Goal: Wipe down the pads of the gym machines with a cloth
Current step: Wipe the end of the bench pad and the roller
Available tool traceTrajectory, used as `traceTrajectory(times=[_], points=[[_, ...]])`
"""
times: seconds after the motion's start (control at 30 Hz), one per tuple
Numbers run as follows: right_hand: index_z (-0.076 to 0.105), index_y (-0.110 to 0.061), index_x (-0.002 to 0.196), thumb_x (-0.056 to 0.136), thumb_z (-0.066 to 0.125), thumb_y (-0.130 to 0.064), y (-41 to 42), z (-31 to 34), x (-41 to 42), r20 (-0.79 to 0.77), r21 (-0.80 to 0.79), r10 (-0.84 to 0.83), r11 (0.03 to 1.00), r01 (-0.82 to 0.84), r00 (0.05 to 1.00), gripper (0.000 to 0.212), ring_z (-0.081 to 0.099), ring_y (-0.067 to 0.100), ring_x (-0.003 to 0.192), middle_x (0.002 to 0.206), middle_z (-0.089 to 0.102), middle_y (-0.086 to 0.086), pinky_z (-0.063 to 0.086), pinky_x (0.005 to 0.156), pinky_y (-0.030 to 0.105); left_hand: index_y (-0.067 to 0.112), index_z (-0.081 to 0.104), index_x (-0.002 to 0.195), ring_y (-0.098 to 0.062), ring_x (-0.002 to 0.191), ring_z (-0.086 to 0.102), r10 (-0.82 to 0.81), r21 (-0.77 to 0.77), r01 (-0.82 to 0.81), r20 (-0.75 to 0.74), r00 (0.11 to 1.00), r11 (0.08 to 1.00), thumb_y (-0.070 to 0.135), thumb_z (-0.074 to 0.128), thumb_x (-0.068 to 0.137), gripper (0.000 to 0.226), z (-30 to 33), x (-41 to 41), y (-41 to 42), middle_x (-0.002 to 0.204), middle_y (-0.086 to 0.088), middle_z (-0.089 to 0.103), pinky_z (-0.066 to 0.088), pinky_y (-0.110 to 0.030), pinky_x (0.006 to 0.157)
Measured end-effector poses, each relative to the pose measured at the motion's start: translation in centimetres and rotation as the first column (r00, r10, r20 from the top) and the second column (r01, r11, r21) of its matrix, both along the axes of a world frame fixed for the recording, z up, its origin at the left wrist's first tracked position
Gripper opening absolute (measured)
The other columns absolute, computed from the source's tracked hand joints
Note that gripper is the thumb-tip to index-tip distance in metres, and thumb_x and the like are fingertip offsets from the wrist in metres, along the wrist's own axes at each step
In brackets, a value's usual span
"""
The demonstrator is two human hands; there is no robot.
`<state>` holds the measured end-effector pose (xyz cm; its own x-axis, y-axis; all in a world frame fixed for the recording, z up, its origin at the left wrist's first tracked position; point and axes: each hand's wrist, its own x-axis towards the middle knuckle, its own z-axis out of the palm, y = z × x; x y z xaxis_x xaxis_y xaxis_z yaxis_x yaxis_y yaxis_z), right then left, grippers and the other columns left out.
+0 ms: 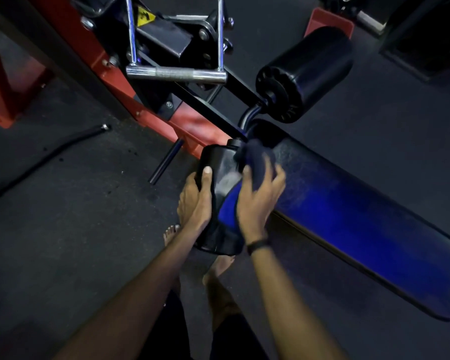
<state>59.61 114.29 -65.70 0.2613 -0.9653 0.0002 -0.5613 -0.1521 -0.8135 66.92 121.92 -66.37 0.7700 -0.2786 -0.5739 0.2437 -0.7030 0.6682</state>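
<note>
Cloth [257, 165], dark blue, is bunched under my right hand [260, 201] and pressed onto the near roller pad [218, 162], draped over its top and down the side facing me. Right fingers [276, 178] are spread and curled over the cloth, thumb on the pad side, gripping it. Black band on that wrist.

Left hand [195, 201] grips the roller pad from the left, thumb [207, 175] up on the front face; the other fingers wrap round the far side so I can't see how they lie.

The pad sits at the end of the long bench pad [361, 216], which runs off to the lower right w/ a blue sheen on it. A 2nd roller pad [304, 74] sits further off, upper right, on the same black bar, well apart from both hands.

Chrome handle [177, 72] hangs above the red frame [192, 126] at upper left, w/ a yellow warning sticker [144, 16] on the black block behind it. A thin black rod [50, 154] lies on the dark floor [76, 229] to the left. Bare feet show below the hands, partly hidden by my arms
</note>
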Motion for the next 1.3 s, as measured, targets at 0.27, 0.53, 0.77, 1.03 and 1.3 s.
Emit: traceTrajectory(times=[0.27, 0.53, 0.77, 1.03, 1.3], points=[[0.045, -0.022, 0.146, 0.096, 0.055, -0.04, 4.6, -1.4, -3.2, 0.019, -0.037, 0.039, 0.999, -0.038, 0.999, 0.054, 0.041, 0.023, 0.129, 0.141, 0.043, 0.012, 0.031, 0.11, 0.029, 0.026, 0.051, 0.141, -0.02, 0.124, 0.057, 0.023, -0.108, -0.04, -0.149, 0.989, 0.993, 0.103, 0.048, 0.047, 0.122, -1.2, 1.9, 1.4, 0.132, 0.0, 0.063, 0.04, -0.04, 0.111], [0.054, -0.014, 0.142, 0.093, 0.052, -0.043, 0.0, -0.7, 0.0, -0.074, -0.106, 0.037, 0.993, -0.045, 0.997, 0.057, 0.043, 0.032, 0.123, 0.135, 0.048, 0.021, 0.039, 0.104, 0.044, 0.012, 0.048, 0.144, -0.023, 0.133, 0.053, 0.058, -0.252, -0.157, -0.358, 0.932, 0.955, 0.088, 0.069, 0.06, 0.115, -7.7, 4.3, 2.1, 0.144, -0.009, 0.056, 0.037, -0.045, 0.117], [0.046, -0.022, 0.149, 0.092, 0.059, -0.029, 4.0, -0.7, -1.8, -0.077, -0.124, 0.107, 0.985, -0.116, 0.991, 0.059, 0.042, 0.031, 0.128, 0.143, 0.041, 0.015, 0.04, 0.104, 0.047, 0.027, 0.031, 0.155, -0.03, 0.14, 0.041, -0.078, -0.059, 0.082, 0.065, 0.995, 0.995, 0.063, 0.037, 0.098, 0.067, 0.3, -0.9, 1.4, 0.153, -0.008, 0.044, 0.03, -0.042, 0.111], [0.049, -0.021, 0.145, 0.085, 0.062, -0.026, -0.2, 0.0, 0.8, -0.18, -0.141, 0.168, 0.971, -0.195, 0.969, 0.062, 0.046, 0.037, 0.121, 0.138, 0.043, 0.018, 0.041, 0.102, 0.048, 0.03, 0.056, 0.14, -0.025, 0.135, 0.049, -0.082, -0.192, 0.038, -0.226, 0.971, 0.981, 0.102, 0.03, 0.065, 0.107, -6.6, 2.6, 2.0, 0.144, -0.002, 0.057, 0.03, -0.048, 0.118], [0.036, -0.023, 0.154, 0.091, 0.069, -0.013, 5.3, 0.0, -4.8, -0.182, 0.006, 0.272, 0.961, -0.275, 0.945, 0.072, 0.038, 0.035, 0.132, 0.151, 0.033, 0.019, 0.038, 0.108, 0.048, 0.016, 0.024, 0.155, -0.04, 0.14, 0.038, -0.232, 0.193, 0.224, 0.019, 0.973, 0.955, 0.058, 0.042, 0.099, 0.072, 0.8, 2.0, 4.8, 0.155, -0.019, 0.035, 0.031, -0.051, 0.111]])
